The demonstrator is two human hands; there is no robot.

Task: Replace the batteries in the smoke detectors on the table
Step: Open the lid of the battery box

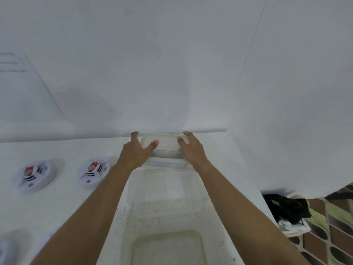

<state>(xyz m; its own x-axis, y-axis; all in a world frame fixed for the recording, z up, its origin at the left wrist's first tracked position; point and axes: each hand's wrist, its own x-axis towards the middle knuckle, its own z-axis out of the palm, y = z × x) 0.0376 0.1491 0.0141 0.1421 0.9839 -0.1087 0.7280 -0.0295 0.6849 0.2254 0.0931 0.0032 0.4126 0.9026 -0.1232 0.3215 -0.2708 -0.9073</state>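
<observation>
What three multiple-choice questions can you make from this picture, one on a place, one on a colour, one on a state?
1. Where is the lidded container? A on the floor; B at the far edge of the table, by the wall; C on a chair.
2. What colour are the batteries showing in the two smoke detectors? A blue; B green; C red.
3. What is the left hand doing? A gripping the container; B hanging idle; C pointing.
B: it sits against the wall. C: a red block shows in each. A: thumb over the lid, fingers round its side.
</observation>
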